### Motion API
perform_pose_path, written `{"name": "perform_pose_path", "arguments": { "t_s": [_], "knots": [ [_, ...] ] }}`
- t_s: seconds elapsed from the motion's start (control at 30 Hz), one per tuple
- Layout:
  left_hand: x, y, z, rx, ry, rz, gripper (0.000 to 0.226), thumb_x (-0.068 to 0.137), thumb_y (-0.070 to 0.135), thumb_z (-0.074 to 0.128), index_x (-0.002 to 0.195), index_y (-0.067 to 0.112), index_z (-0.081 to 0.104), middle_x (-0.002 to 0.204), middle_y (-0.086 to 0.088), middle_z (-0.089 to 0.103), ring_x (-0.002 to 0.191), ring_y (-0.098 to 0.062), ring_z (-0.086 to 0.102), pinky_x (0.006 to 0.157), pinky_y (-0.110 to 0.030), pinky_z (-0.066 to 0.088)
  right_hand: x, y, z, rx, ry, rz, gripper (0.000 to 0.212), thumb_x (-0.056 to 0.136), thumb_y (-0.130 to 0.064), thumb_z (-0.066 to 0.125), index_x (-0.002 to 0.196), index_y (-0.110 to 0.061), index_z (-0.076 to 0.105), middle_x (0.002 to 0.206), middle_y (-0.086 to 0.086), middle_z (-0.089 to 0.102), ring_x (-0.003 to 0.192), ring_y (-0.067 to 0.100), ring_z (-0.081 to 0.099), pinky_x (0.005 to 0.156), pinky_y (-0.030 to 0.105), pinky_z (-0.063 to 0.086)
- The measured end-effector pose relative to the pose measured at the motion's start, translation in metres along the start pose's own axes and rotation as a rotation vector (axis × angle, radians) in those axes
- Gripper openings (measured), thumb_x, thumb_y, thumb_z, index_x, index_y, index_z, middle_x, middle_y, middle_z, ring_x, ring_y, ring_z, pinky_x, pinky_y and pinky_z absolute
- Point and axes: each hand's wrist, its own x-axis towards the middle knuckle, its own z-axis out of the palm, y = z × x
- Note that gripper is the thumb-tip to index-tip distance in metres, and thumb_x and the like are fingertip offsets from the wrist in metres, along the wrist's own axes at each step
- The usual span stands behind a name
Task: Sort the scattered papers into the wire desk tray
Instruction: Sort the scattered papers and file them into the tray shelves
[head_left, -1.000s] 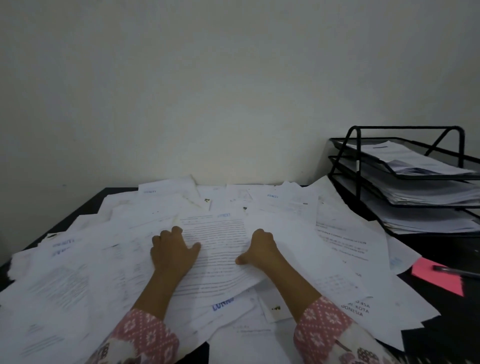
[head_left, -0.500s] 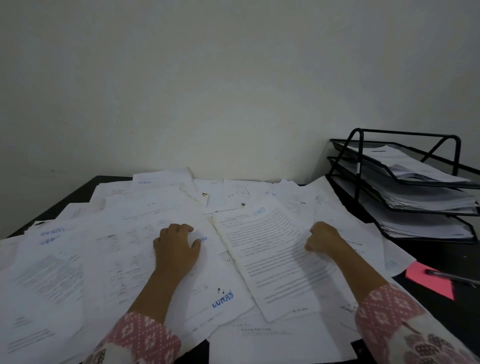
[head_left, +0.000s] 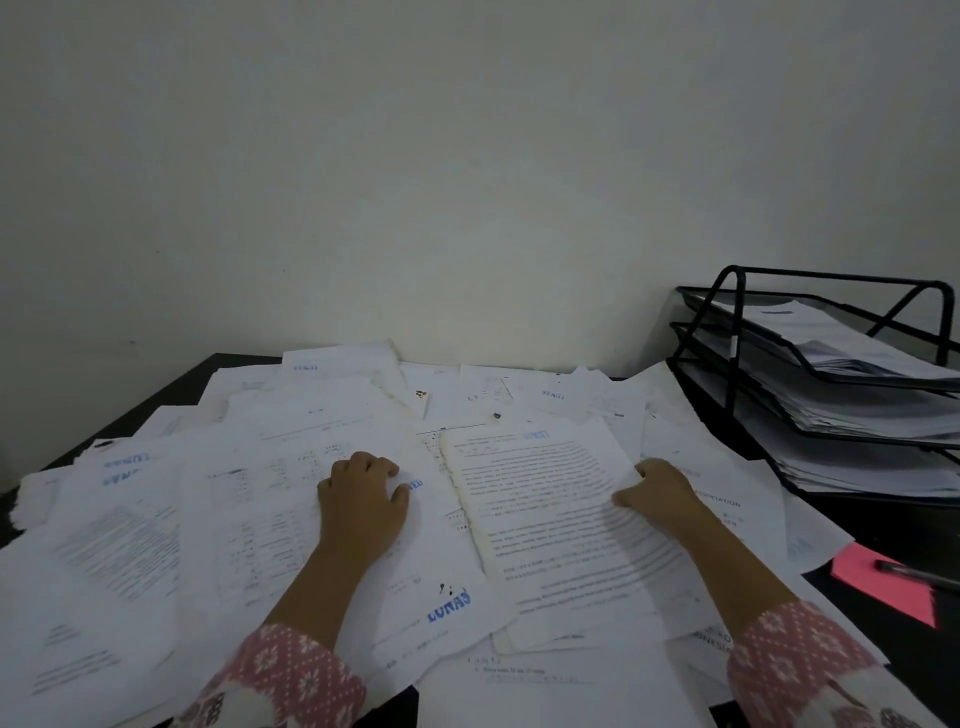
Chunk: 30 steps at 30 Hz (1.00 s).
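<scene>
Right hand (head_left: 662, 496) grips typed sheet (head_left: 561, 525); fingertips hidden beneath.

Readable print among the scattered papers

A blue stamp reading "LUNAS" (head_left: 449, 607) stands on the sheet under the left hand (head_left: 361, 506), near its wrist. Just past the right hand (head_left: 662, 496), a sheet shows "…SOCIATION" (head_left: 719, 500). The body text on the page that hand grips is too blurred to read.

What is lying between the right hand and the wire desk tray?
In the head view, only overlapping loose papers lie between the right hand and the wire desk tray.
</scene>
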Motion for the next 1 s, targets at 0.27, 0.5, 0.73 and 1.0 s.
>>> {"name": "perform_pose_path", "arguments": {
  "t_s": [0.27, 0.5, 0.73, 1.0],
  "knots": [
    [0.013, -0.007, -0.025, 0.011, -0.068, -0.09, 0.037, 0.09, 0.014, 0.045, 0.126, 0.021, 0.054, 0.134, -0.004, 0.047, 0.123, -0.024, 0.041, 0.101, -0.038, 0.033, 0.012, -0.005, -0.022, 0.099, 0.161, -0.025, 0.022, 0.087, 0.001, 0.048, 0.105, 0.013, 0.055, 0.11, 0.028, 0.058, 0.084, 0.029, 0.054, 0.07, 0.032, 0.045],
    [0.02, -0.041, -0.042, 0.258, -0.362, -0.235, 0.051, 0.091, 0.046, 0.041, 0.137, 0.024, 0.034, 0.14, -0.009, 0.033, 0.131, -0.029, 0.03, 0.109, -0.044, 0.024, 0.017, -0.015, -0.01, 0.281, 0.09, 0.026, 0.03, 0.087, 0.0, 0.051, 0.111, 0.017, 0.057, 0.114, 0.03, 0.06, 0.079, 0.024, 0.051, 0.073, 0.034, 0.048],
    [0.025, -0.03, -0.037, 0.324, -0.396, -0.09, 0.053, 0.093, 0.057, 0.03, 0.14, 0.031, 0.033, 0.145, -0.008, 0.03, 0.132, -0.03, 0.026, 0.107, -0.042, 0.023, 0.015, -0.043, 0.004, 0.368, 0.075, -0.006, 0.028, 0.087, -0.002, 0.051, 0.109, 0.014, 0.059, 0.111, 0.027, 0.062, 0.079, 0.024, 0.052, 0.068, 0.028, 0.041],
    [0.036, -0.044, -0.046, -0.025, -0.083, -0.261, 0.033, 0.096, 0.027, 0.043, 0.126, 0.018, 0.053, 0.13, -0.011, 0.049, 0.118, -0.028, 0.045, 0.097, -0.039, 0.037, -0.003, -0.067, 0.036, 0.24, -0.01, -0.128, 0.02, 0.088, -0.008, 0.053, 0.104, 0.003, 0.058, 0.099, 0.017, 0.061, 0.077, 0.018, 0.051, 0.067, 0.027, 0.041]
  ]
}}
